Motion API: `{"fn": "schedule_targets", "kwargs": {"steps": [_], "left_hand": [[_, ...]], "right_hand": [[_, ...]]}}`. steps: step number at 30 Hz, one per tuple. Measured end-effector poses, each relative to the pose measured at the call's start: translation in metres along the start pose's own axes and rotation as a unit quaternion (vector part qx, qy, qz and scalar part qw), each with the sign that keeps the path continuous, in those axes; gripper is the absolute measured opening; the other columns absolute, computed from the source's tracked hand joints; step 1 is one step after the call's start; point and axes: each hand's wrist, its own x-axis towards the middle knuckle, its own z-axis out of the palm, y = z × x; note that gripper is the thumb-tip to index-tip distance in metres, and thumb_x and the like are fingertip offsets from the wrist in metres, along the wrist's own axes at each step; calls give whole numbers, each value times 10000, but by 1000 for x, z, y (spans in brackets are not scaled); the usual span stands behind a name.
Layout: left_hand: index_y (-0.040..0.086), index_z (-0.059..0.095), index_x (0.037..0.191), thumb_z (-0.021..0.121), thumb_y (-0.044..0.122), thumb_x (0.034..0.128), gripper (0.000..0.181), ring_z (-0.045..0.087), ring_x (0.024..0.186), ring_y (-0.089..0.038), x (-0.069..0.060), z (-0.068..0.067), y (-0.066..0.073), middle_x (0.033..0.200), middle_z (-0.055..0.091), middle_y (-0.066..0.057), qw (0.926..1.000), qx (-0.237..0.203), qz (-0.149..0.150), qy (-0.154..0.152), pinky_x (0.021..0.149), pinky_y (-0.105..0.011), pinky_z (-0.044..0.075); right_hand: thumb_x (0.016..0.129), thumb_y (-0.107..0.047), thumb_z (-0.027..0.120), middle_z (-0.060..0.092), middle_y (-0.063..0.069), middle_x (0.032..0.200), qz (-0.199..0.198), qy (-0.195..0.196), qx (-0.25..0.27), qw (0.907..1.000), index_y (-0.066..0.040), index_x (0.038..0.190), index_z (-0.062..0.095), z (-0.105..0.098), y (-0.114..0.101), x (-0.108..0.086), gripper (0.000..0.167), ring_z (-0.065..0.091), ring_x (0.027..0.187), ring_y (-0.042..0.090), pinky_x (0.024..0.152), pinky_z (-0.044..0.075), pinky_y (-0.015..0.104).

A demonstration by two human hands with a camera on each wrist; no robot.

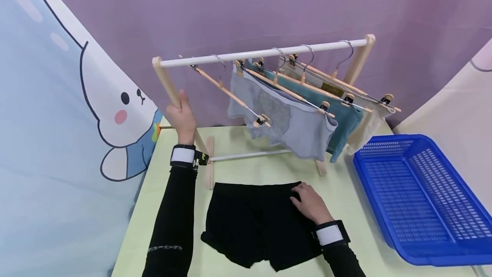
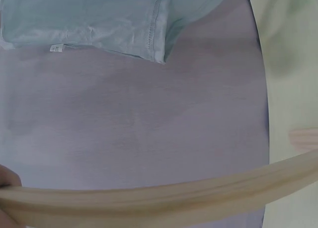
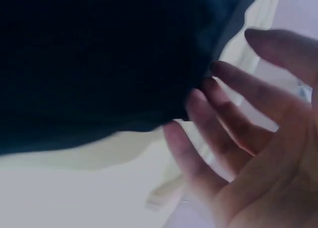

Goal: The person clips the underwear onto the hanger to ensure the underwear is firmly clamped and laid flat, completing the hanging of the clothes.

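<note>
My left hand (image 1: pixel 182 119) grips the left wooden upright (image 1: pixel 167 81) of a small garment rack, its fingers wrapped round the post. In the left wrist view, the upright (image 2: pixel 149 202) crosses the bottom, with only a bit of the hand at the edge. Black shorts (image 1: pixel 253 221) lie spread on the table, waistband toward the rack. On their upper right corner rests my right hand (image 1: pixel 310 203), fingers loosely extended. The right wrist view has these fingers (image 3: pixel 213 123) touching the edge of the dark cloth (image 3: pixel 99 64). Nearest the left upright hangs a clip hanger (image 1: pixel 226 91) bearing no garment.
Farther along the white rail (image 1: pixel 250 56) hang grey underpants (image 1: pixel 284 119), a teal garment (image 1: pixel 346 119) and a cream garment (image 1: pixel 367 127), each on a clip hanger. A blue plastic basket (image 1: pixel 419 200) stands at the right of the pale table (image 1: pixel 169 225). Behind is a purple backdrop (image 1: pixel 230 7).
</note>
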Motion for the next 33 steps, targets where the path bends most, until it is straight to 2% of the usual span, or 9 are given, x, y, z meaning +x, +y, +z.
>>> {"fn": "schedule_targets", "kwargs": {"steps": [3, 9, 12, 19, 22, 25, 33], "left_hand": [[207, 360, 567, 561, 272, 1024, 503, 261, 373, -40, 4, 0, -13, 479, 280, 106, 9999, 90, 143, -3, 398, -206, 199], [196, 363, 574, 549, 297, 1029, 501, 261, 370, -49, 3, -1, -15, 483, 284, 86, 9996, 222, 148, -19, 387, -211, 197], [200, 364, 577, 553, 284, 1028, 496, 268, 370, -44, 2, -1, -16, 483, 289, 81, 9997, 227, 57, -10, 391, -204, 201], [197, 384, 599, 554, 257, 1028, 466, 281, 366, -23, 2, 2, -13, 488, 299, 76, 9999, 130, -1, -7, 396, -186, 206], [191, 373, 591, 553, 279, 1028, 481, 274, 366, -30, 2, 4, -12, 486, 290, 78, 9999, 129, 40, -22, 390, -193, 206], [186, 369, 588, 547, 310, 1029, 491, 269, 367, -43, 2, 4, -12, 488, 287, 83, 9998, 160, 88, -65, 381, -204, 203], [176, 370, 598, 542, 336, 1029, 491, 262, 376, -56, 2, 2, -14, 500, 287, 90, 9993, 292, 245, -20, 381, -216, 191]], "right_hand": [[946, -175, 674, 629, 154, 1155, -79, 334, 197, 9992, -11, 1180, 665, -13, -15, 14, 286, 607, 1076, 327, 881, 509, 490], [980, -196, 637, 627, 135, 1159, -658, 1082, 890, 9880, -24, 1233, 624, -59, -60, 33, 306, 613, 1066, 301, 886, 509, 457], [970, -177, 657, 618, 133, 1152, -971, 1425, 1079, 9791, -37, 1232, 611, -79, -80, 38, 301, 603, 1061, 289, 893, 504, 449], [938, -215, 709, 568, 132, 1211, -1679, 2198, 1510, 9491, -29, 1338, 514, -117, -117, 45, 482, 570, 1085, 292, 904, 488, 460], [915, -219, 737, 549, 141, 1253, -1985, 2510, 1525, 9351, -22, 1371, 477, -126, -129, 50, 561, 549, 1110, 281, 927, 478, 444], [899, -219, 755, 541, 139, 1304, -2153, 2724, 1502, 9257, -27, 1396, 463, -131, -139, 53, 607, 535, 1158, 271, 955, 463, 419], [903, -231, 748, 496, 122, 1422, -2242, 2863, 1613, 9174, -40, 1422, 477, -130, -157, 58, 616, 463, 1325, 265, 1082, 396, 427]]}}
